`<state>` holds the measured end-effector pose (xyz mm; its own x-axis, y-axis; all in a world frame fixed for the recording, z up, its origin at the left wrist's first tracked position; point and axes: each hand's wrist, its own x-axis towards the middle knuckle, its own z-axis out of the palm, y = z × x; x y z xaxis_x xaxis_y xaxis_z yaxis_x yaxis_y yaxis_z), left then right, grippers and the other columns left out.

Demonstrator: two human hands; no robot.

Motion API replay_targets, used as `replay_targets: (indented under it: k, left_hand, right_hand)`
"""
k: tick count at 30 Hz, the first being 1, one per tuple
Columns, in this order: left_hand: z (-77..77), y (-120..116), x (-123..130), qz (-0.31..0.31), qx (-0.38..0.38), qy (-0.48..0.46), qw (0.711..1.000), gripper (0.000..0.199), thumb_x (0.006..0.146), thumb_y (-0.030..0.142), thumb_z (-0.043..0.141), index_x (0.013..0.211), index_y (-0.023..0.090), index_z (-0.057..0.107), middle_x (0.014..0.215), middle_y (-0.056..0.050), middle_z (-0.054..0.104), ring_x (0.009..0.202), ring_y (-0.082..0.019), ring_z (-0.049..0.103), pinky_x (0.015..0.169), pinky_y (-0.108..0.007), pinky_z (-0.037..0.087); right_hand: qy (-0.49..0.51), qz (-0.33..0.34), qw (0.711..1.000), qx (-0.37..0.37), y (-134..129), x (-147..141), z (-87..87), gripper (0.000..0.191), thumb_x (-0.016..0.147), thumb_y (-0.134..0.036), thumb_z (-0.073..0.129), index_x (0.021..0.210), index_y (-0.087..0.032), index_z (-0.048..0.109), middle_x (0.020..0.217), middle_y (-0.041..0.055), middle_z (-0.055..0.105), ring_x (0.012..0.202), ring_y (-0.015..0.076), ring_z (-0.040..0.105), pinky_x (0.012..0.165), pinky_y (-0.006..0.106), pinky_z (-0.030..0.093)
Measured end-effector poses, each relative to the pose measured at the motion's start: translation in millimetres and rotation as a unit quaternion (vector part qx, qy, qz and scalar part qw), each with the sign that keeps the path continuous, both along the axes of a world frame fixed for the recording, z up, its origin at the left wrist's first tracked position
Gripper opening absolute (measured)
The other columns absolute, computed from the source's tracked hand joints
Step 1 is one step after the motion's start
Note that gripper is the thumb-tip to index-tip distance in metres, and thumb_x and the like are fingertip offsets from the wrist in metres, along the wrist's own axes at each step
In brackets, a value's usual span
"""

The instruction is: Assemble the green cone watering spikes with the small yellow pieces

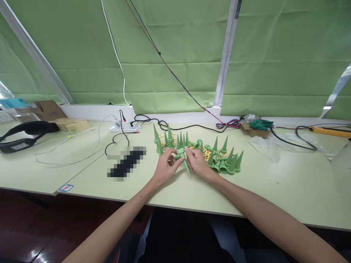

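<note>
Above the front part of the table, a green plastic watering spike [187, 167] points down and toward me. Its collar sits between the thumb and fingers of my left hand [166, 166]. My right hand [197, 162] is closed in a pinch at the collar's right side; whatever its fingertips hold is hidden. Behind and right of my hands lies a pile of small yellow parts [206, 155], mixed with green pieces. Several green spikes [231, 163] stand or lie to the right. More upright spikes [155, 134] stand at the back left, beside yellow pieces.
A blurred-out dark object [127, 162] lies left of my hands. Behind it, a white power strip [125, 128] has cables running from it. A headset [30, 135] and small yellow boxes [76, 126] are at far left. At right are a cardboard box [255, 131] and clear plastic bags [265, 148].
</note>
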<state>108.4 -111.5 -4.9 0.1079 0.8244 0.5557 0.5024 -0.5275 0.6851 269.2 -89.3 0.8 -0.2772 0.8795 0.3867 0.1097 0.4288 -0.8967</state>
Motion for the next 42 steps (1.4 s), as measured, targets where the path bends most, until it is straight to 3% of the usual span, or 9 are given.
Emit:
replay_targets:
  k: [8,13,16,20,24,31,37,42]
  left_hand:
    - [0.5,-3.4,1.2,-0.012,0.051,0.015,0.999,0.028,0.086,0.037,0.062,0.108,0.021,0.054,0.105,-0.005,0.052,0.064,-0.006,0.053,0.047,-0.017,0.041]
    - [2.6,-4.2,4.1,-0.004,0.024,-0.011,1.000,0.029,0.089,0.037,0.056,0.112,0.021,0.051,0.101,-0.004,0.054,0.062,-0.006,0.051,0.049,-0.018,0.041]
    - [6.0,-4.8,4.6,0.001,-0.014,-0.038,0.999,0.027,0.092,0.043,0.050,0.095,0.017,0.057,0.086,-0.003,0.058,0.061,-0.009,0.051,0.052,-0.020,0.041]
    - [10.6,-4.7,3.4,-0.022,-0.104,-0.083,0.991,0.061,0.096,0.055,0.031,0.059,0.014,0.058,0.057,-0.004,0.054,0.052,-0.011,0.048,0.051,-0.024,0.039]
    - [12.2,-3.9,1.9,-0.046,-0.170,-0.129,0.976,0.066,0.093,0.062,0.032,0.056,0.014,0.058,0.052,-0.004,0.054,0.045,-0.012,0.045,0.045,-0.026,0.034]
    - [11.4,-6.4,0.4,-0.041,-0.147,-0.091,0.984,0.057,0.093,0.059,0.038,0.056,0.016,0.048,0.047,0.000,0.046,0.046,-0.011,0.043,0.047,-0.026,0.033]
    - [7.9,-5.3,-0.8,-0.053,-0.100,-0.077,0.991,0.042,0.094,0.051,0.043,0.069,0.018,0.047,0.053,0.004,0.040,0.050,-0.011,0.041,0.051,-0.024,0.035]
    - [8.1,-3.6,-1.0,-0.047,-0.062,-0.030,0.997,0.038,0.094,0.048,0.043,0.073,0.017,0.052,0.068,0.000,0.049,0.059,-0.012,0.046,0.055,-0.023,0.039]
  right_hand:
    - [0.020,0.015,0.999,-0.030,1.4,-0.6,-3.5,0.064,0.097,-0.057,0.036,0.044,-0.021,0.039,0.034,-0.0025,0.041,0.032,0.0093,0.038,0.044,0.025,0.037]
    - [0.055,0.007,0.998,-0.020,0.5,-2.9,-1.2,0.058,0.094,-0.063,0.036,0.054,-0.021,0.039,0.040,-0.0046,0.041,0.035,0.0096,0.039,0.042,0.025,0.033]
    - [0.075,0.004,0.997,-0.010,1.1,-2.8,-0.2,0.054,0.093,-0.065,0.036,0.061,-0.022,0.039,0.044,-0.0059,0.038,0.037,0.0096,0.039,0.042,0.025,0.032]
    - [0.058,0.026,0.998,0.023,-1.1,-0.8,1.9,0.051,0.095,-0.062,0.036,0.064,-0.022,0.039,0.050,-0.0049,0.040,0.043,0.0101,0.039,0.045,0.025,0.033]
    - [0.009,0.069,0.996,0.054,-6.9,-0.5,3.3,0.047,0.097,-0.056,0.038,0.066,-0.021,0.041,0.056,-0.0032,0.043,0.050,0.0110,0.041,0.049,0.025,0.034]
    - [-0.018,0.066,0.996,0.050,-8.6,-0.6,2.5,0.044,0.097,-0.056,0.036,0.069,-0.022,0.039,0.055,-0.0044,0.041,0.050,0.0113,0.039,0.051,0.024,0.032]
    - [-0.036,0.064,0.996,0.049,-5.2,0.6,1.5,0.046,0.097,-0.055,0.035,0.066,-0.022,0.038,0.052,-0.0046,0.040,0.049,0.0111,0.038,0.050,0.025,0.031]
    - [-0.045,0.040,0.997,0.049,-3.6,0.0,0.3,0.050,0.097,-0.056,0.033,0.062,-0.021,0.038,0.049,-0.0047,0.038,0.048,0.0111,0.036,0.050,0.026,0.029]
